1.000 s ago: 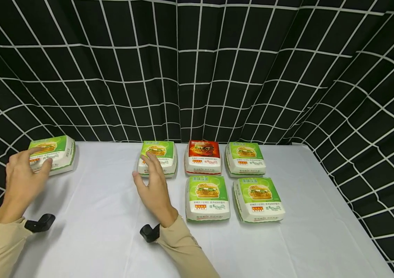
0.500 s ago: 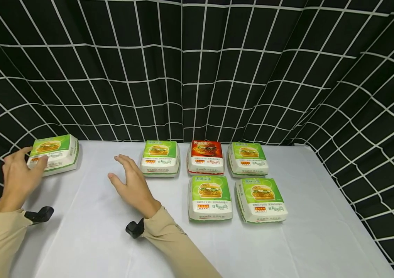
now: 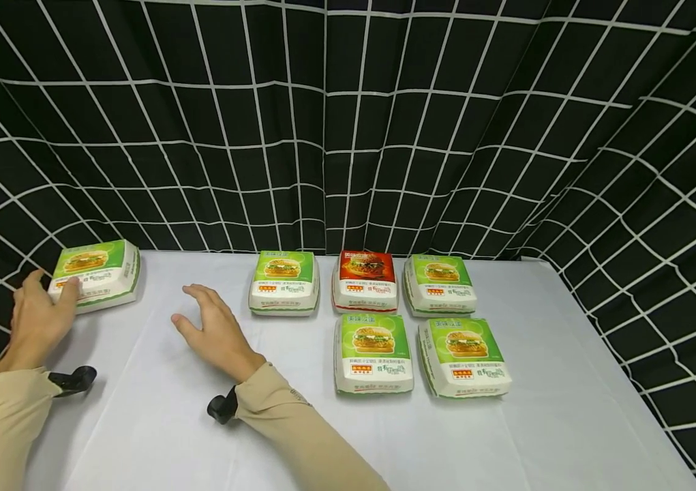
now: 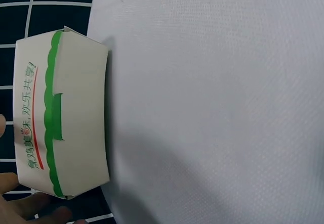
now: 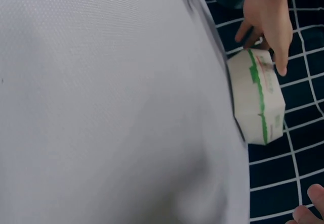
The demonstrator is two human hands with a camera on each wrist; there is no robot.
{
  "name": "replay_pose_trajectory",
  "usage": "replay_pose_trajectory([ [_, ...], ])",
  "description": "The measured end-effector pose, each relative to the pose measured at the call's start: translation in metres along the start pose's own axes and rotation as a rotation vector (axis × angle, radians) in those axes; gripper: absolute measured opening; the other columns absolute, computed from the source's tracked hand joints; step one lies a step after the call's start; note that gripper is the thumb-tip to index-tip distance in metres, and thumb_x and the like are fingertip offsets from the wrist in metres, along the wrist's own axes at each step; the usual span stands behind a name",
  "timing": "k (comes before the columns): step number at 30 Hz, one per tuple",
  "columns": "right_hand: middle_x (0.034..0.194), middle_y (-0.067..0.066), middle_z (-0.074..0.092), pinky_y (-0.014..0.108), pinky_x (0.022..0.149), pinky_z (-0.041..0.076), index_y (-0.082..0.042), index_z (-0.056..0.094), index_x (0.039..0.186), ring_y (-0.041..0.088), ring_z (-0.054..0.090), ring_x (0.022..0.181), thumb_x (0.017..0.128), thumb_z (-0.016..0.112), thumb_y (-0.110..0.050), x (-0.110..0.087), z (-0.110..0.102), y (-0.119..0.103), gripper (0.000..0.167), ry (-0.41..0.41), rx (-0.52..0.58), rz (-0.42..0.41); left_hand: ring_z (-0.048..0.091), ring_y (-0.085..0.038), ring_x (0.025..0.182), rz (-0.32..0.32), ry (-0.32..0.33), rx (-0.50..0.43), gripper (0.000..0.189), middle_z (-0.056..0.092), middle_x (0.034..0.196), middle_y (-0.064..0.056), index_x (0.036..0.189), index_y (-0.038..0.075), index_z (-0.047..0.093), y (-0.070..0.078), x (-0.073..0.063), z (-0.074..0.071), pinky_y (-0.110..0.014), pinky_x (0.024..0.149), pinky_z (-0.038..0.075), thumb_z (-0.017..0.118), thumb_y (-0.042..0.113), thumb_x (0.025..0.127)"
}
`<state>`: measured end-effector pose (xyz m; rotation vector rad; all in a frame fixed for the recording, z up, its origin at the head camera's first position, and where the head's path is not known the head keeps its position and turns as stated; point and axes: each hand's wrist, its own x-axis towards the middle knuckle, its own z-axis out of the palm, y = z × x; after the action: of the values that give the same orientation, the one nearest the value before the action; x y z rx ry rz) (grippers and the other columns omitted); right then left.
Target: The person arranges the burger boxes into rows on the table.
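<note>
In the head view a green and white burger box (image 3: 97, 276) sits at the far left of the white table. My left hand (image 3: 41, 327) is at its left end, fingers beside it and thumb extended over its front corner. The left wrist view shows the side of this box (image 4: 76, 113), with fingers at the lower left edge. Firm contact cannot be made out. To the right of that box, my right hand (image 3: 219, 335) hovers over the table with fingers extended, holding nothing. The right wrist view also catches the left hand (image 5: 268, 21) at the box (image 5: 258, 100).
Right of my right hand stand green burger boxes (image 3: 283, 283) (image 3: 440, 285) and a red one (image 3: 365, 281) in the back row. Two more green boxes (image 3: 373, 353) (image 3: 464, 357) lie in front. A black gridded curtain (image 3: 323, 136) borders the white table (image 3: 568, 423).
My right hand has moved left, away from the middle green box. My left hand has shifted from over the far-left box's top towards its left end. The boxes stay in place.
</note>
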<state>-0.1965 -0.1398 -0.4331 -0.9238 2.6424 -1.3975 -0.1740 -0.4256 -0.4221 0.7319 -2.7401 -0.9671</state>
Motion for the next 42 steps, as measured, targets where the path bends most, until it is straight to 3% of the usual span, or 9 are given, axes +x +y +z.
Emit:
replay_pose_trajectory([
  [4, 0.150, 0.001, 0.049, 0.019, 0.116, 0.033, -0.013, 0.049, 0.144, 0.009, 0.044, 0.141, 0.101, 0.054, -0.032, -0.001, 0.006, -0.002, 0.047, -0.018, -0.028, -0.001, 0.018, -0.066, 0.136, -0.021, -0.059, 0.032, 0.082, 0.009, 0.149, -0.048, 0.152, -0.011, -0.004, -0.005, 0.003, -0.001, -0.074, 0.108, 0.021, 0.030, 0.044, 0.102],
  [13, 0.150, 0.001, 0.049, 0.019, 0.116, 0.033, -0.012, 0.049, 0.144, 0.009, 0.043, 0.141, 0.101, 0.053, -0.032, -0.004, 0.009, -0.001, 0.047, -0.030, -0.043, -0.006, 0.020, -0.067, 0.133, 0.035, -0.160, 0.040, 0.084, 0.010, 0.150, -0.047, 0.152, -0.009, -0.009, -0.006, 0.002, 0.000, -0.075, 0.106, 0.022, 0.028, 0.049, 0.103],
  [29, 0.152, 0.002, 0.046, 0.021, 0.116, 0.034, -0.012, 0.048, 0.145, 0.010, 0.042, 0.142, 0.101, 0.054, -0.034, -0.005, 0.012, 0.002, 0.049, -0.042, -0.043, 0.009, 0.038, -0.056, 0.116, 0.249, -0.160, 0.010, 0.076, 0.031, 0.136, -0.048, 0.151, -0.013, 0.005, 0.004, -0.012, 0.017, -0.068, 0.092, 0.031, 0.039, 0.036, 0.104],
  [39, 0.156, 0.002, 0.041, 0.022, 0.116, 0.034, -0.013, 0.043, 0.148, 0.011, 0.041, 0.143, 0.100, 0.055, -0.038, -0.001, 0.014, 0.004, 0.054, -0.138, -0.035, 0.038, 0.041, -0.066, 0.119, 0.245, -0.196, 0.034, 0.086, 0.028, 0.139, -0.051, 0.153, -0.010, -0.004, 0.009, -0.020, 0.022, -0.065, 0.088, 0.039, 0.042, 0.043, 0.103],
  [42, 0.159, 0.003, 0.037, 0.022, 0.117, 0.032, -0.013, 0.039, 0.150, 0.011, 0.037, 0.145, 0.100, 0.055, -0.039, 0.002, 0.015, 0.006, 0.059, -0.185, -0.020, 0.038, 0.043, -0.064, 0.119, 0.259, -0.195, 0.023, 0.088, 0.030, 0.139, -0.051, 0.153, -0.010, -0.004, 0.009, -0.021, 0.024, -0.045, 0.080, 0.045, 0.045, 0.042, 0.102],
])
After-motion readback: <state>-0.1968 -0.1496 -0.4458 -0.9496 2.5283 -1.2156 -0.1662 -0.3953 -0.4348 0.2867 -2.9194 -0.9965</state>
